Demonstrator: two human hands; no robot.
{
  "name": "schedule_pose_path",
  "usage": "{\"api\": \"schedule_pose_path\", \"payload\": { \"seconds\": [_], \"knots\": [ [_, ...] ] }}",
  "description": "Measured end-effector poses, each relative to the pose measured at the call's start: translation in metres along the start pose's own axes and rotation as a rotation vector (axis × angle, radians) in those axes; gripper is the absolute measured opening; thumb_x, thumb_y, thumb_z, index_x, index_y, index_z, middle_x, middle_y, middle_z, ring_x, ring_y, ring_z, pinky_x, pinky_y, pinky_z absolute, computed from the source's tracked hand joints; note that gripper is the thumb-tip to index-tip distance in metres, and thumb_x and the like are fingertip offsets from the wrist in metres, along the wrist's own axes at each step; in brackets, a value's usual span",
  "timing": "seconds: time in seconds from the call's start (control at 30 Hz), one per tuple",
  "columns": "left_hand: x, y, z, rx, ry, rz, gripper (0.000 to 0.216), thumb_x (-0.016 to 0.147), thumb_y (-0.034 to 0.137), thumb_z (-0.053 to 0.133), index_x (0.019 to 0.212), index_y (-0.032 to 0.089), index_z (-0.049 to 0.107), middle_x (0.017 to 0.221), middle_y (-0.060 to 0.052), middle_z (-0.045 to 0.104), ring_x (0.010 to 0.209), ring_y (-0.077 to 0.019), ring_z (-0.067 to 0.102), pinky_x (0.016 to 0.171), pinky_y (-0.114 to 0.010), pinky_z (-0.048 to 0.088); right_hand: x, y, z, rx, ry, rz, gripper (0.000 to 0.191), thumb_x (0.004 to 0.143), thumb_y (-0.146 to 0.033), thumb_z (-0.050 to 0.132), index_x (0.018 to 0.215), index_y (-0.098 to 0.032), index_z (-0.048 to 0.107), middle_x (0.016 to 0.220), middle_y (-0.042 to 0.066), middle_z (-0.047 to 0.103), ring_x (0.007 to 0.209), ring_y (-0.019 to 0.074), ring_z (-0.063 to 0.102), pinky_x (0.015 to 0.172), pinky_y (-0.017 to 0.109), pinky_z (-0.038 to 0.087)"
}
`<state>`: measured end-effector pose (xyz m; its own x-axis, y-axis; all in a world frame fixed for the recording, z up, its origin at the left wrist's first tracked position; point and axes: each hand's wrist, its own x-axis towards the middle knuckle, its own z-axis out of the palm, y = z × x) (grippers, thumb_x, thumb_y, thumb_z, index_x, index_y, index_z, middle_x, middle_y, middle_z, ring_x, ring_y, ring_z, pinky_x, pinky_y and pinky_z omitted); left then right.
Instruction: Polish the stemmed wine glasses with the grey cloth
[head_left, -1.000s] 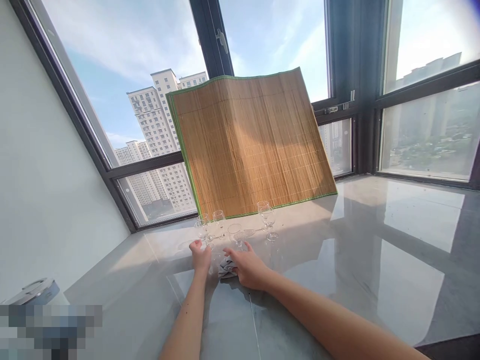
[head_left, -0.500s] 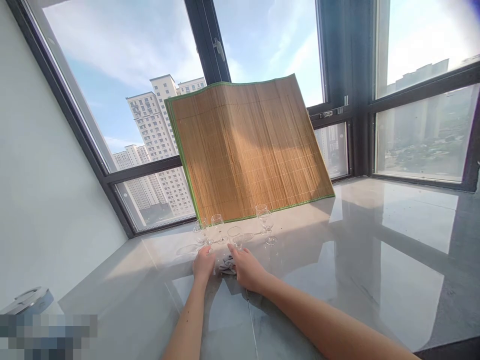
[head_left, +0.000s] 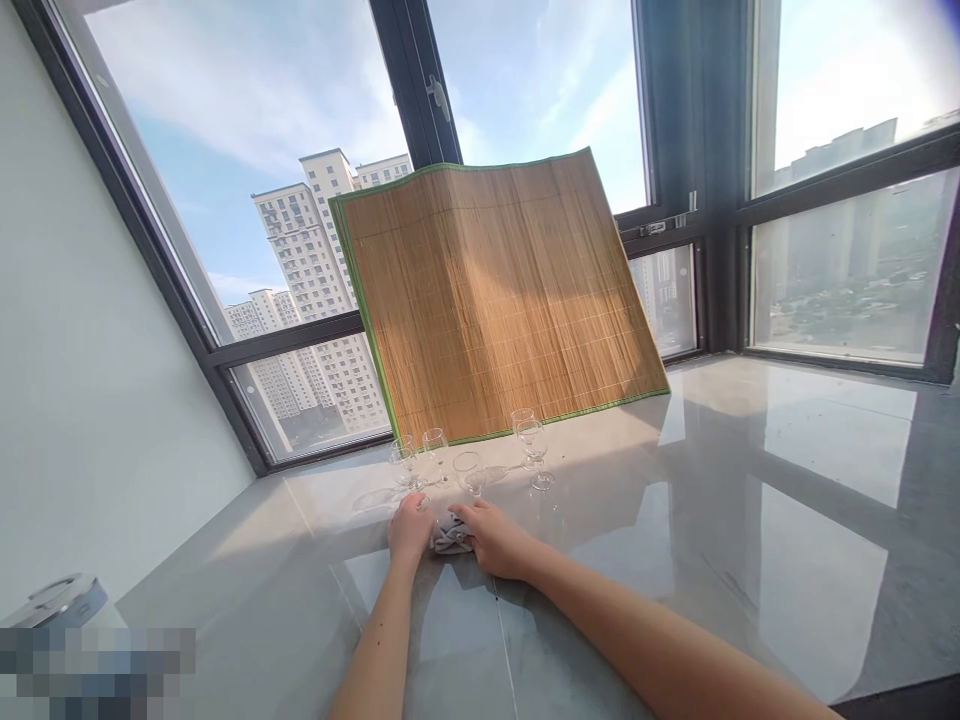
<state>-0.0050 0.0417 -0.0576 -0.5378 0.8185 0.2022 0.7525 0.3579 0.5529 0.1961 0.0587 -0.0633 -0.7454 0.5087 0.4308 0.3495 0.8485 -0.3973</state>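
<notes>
On the glossy tiled ledge, my right hand (head_left: pixel 501 538) is closed on a crumpled grey cloth (head_left: pixel 451 538). My left hand (head_left: pixel 410 530) sits just left of the cloth with its fingers curled; a faint clear edge shows at the fingertips, but what they hold is hidden. Just beyond the hands stand several clear stemmed glasses: one glass (head_left: pixel 470 472) straight ahead, another glass (head_left: pixel 435 453) behind it, and a glass (head_left: pixel 403 462) further left. To the right, a glass (head_left: pixel 533 450) overlaps another one behind it.
A bamboo mat (head_left: pixel 502 300) with green edging leans on the dark-framed windows behind the glasses. At the lower left is a white container (head_left: pixel 71 610), partly pixelated. A pale wall (head_left: pixel 97 330) bounds the left side. The shiny ledge (head_left: pixel 600 590) stretches to the right.
My right hand's fingers have drawn in onto the cloth, with the index finger no longer stretched forward. The cloth has shifted slightly left, and my left hand has barely moved.
</notes>
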Motion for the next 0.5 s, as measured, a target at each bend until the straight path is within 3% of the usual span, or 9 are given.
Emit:
{"api": "schedule_pose_path", "payload": {
  "seconds": [0.23,0.5],
  "knots": [
    [-0.0015,0.0019,-0.0001,0.015,-0.01,-0.007,0.038,0.082,0.026,0.048,0.117,0.023,0.062,0.141,-0.007,0.056,0.127,-0.0232,0.052,0.102,-0.032,0.036,0.0,-0.0013,-0.001,-0.007,0.002,-0.023,0.053,0.081,-0.009,0.053,0.133,-0.018,0.047,0.126,0.014,0.059,0.117,0.0264,0.054,0.095,0.036,0.039],
    [-0.0014,0.0014,0.0004,0.037,-0.039,-0.01,0.041,0.083,0.027,0.046,0.121,0.023,0.06,0.141,-0.006,0.056,0.126,-0.0225,0.053,0.102,-0.033,0.037,-0.0004,-0.0086,0.0022,-0.078,-0.02,0.112,0.044,0.087,-0.012,0.046,0.13,-0.016,0.045,0.111,0.013,0.067,0.103,0.0265,0.062,0.09,0.038,0.038]
  ]
}}
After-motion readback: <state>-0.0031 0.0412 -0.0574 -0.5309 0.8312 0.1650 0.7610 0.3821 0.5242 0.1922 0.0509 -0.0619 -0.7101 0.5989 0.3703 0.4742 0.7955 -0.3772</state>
